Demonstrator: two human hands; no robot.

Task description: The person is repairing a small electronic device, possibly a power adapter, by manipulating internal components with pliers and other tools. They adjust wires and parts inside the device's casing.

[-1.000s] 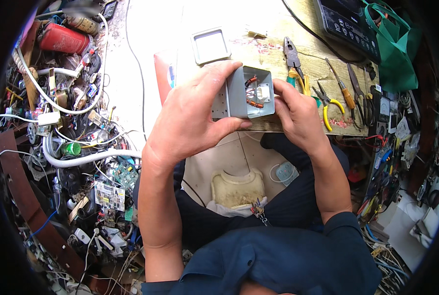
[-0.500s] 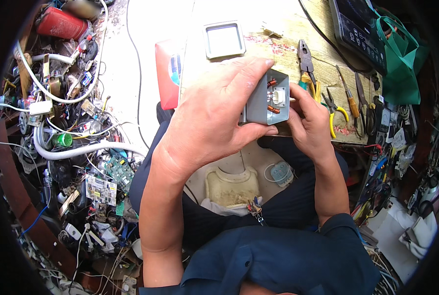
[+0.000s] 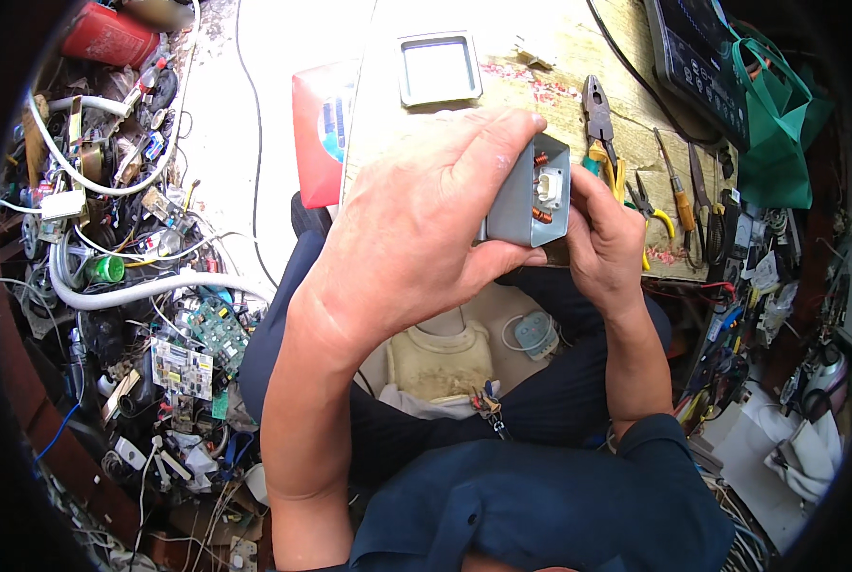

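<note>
There lay the bench (image 3: 636, 133); near its front edge the left hand (image 3: 416, 210) clasped, seemingly for steadiness, and the right hand (image 3: 607, 238) curled, fingertips hidden, any pinch impossible to tell; between them, the grey box (image 3: 514, 205); inside, a white fitting (image 3: 549, 183); then orange coils (image 3: 542, 215), wiring barely discernible.

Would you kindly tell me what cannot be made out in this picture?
In the head view:
Gray box: part of it is covered by the left hand.
Right hand: anything it may pinch is hidden by its own fingers.
Small yellow-handled pliers: one handle is partly behind that hand.
Red cylinder: cut off by the upper edge.
</note>
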